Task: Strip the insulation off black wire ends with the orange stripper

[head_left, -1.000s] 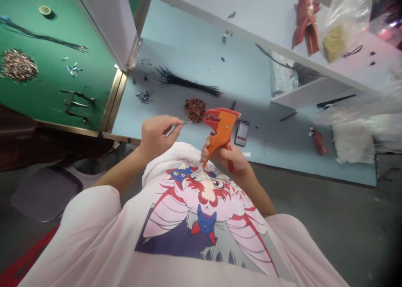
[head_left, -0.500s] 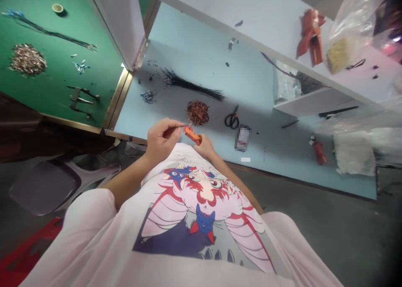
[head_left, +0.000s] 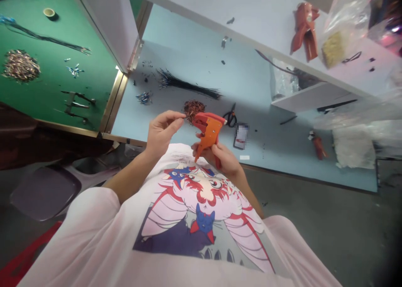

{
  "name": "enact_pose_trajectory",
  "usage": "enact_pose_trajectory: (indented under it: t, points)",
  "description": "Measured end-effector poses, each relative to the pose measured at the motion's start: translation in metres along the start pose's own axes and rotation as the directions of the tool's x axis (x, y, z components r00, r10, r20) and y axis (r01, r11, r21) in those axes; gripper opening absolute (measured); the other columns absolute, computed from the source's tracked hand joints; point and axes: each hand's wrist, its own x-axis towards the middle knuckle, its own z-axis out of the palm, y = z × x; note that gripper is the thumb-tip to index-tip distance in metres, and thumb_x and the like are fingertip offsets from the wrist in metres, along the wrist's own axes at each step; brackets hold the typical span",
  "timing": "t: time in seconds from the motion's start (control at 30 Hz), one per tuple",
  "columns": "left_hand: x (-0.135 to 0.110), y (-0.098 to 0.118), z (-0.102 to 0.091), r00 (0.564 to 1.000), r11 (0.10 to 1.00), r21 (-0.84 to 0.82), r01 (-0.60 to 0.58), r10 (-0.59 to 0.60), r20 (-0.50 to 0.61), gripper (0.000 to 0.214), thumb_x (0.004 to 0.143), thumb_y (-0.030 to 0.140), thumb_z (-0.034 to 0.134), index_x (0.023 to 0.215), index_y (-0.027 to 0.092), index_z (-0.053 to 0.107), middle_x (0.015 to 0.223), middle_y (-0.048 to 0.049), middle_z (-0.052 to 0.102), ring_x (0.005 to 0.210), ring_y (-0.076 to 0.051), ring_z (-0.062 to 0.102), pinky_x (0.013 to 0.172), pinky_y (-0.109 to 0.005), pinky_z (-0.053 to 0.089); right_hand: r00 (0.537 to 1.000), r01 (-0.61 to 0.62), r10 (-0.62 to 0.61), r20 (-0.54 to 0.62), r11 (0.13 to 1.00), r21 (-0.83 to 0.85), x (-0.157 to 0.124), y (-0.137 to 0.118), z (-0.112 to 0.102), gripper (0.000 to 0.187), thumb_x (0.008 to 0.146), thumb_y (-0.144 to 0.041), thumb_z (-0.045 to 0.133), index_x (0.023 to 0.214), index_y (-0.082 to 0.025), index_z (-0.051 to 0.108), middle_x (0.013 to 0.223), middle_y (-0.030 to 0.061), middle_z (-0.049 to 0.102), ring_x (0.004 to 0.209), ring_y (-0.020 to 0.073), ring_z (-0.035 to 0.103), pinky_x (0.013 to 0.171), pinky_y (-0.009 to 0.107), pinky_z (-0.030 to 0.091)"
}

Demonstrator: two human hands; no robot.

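My right hand [head_left: 224, 157] is wrapped round the handles of an orange and red wire stripper [head_left: 211, 133], its jaw end pointing up and left. My left hand [head_left: 165, 130] pinches a thin dark wire [head_left: 186, 116], of which only a short end shows near the tool's jaws; I cannot tell if they touch. Behind the tool lies a pile of coppery scraps [head_left: 193, 107], partly hidden by it. Farther back on the blue-grey table rests a bundle of black wires [head_left: 188, 86].
Scissors [head_left: 231, 116] and a phone [head_left: 241, 135] lie right of the tool. Small blue-tipped pieces [head_left: 143, 97] sit left. A shelf [head_left: 201, 11] overhangs the back, bearing another red stripper [head_left: 306, 32]. A red-handled tool [head_left: 318, 147] lies far right. A green table [head_left: 47, 98] adjoins at left.
The wire stripper has come up and turned, so its side now faces me, with my right hand round its handles. My left hand has shifted slightly, still pinching the wire. The view has moved a little.
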Motion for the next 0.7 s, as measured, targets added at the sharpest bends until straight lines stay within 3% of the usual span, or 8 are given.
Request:
enact_pose_trajectory:
  t: [0.17,0.43,0.7]
  points:
    - [-0.001,0.012,0.004,0.987,0.984,0.089,-0.153,0.148,0.061,0.007,0.079,0.027,0.066,0.081,0.021,0.069,0.078,-0.0015,0.062,0.071,-0.01,0.056,0.062,-0.024,0.042,1.0,0.003,-0.004,0.01,0.994,0.113,-0.015,-0.007,0.008,0.052,0.078,-0.041,0.068,0.122,-0.017,0.053,0.096,0.0098,0.066,0.078,0.0193,0.063,0.074,0.039,0.054]
    - [-0.004,0.017,0.007,0.955,0.918,0.265,-0.295,0.274,0.116,0.006,0.08,0.025,0.064,0.078,0.019,0.067,0.075,-0.002,0.062,0.066,-0.01,0.053,0.057,-0.024,0.041,0.999,-0.018,0.015,0.041,0.996,0.088,-0.027,-0.019,0.017,0.046,0.072,-0.035,0.073,0.112,-0.016,0.057,0.087,0.0077,0.068,0.076,0.0201,0.064,0.073,0.038,0.053]
    - [-0.004,0.022,0.002,0.842,0.764,0.355,-0.539,0.499,0.204,0.008,0.076,0.015,0.066,0.082,0.019,0.07,0.069,-0.0001,0.06,0.063,-0.008,0.053,0.052,-0.019,0.04,1.0,0.006,-0.005,-0.006,0.999,0.047,-0.029,-0.021,0.023,0.037,0.074,-0.031,0.072,0.105,-0.015,0.06,0.08,0.006,0.066,0.067,0.018,0.062,0.06,0.033,0.052]
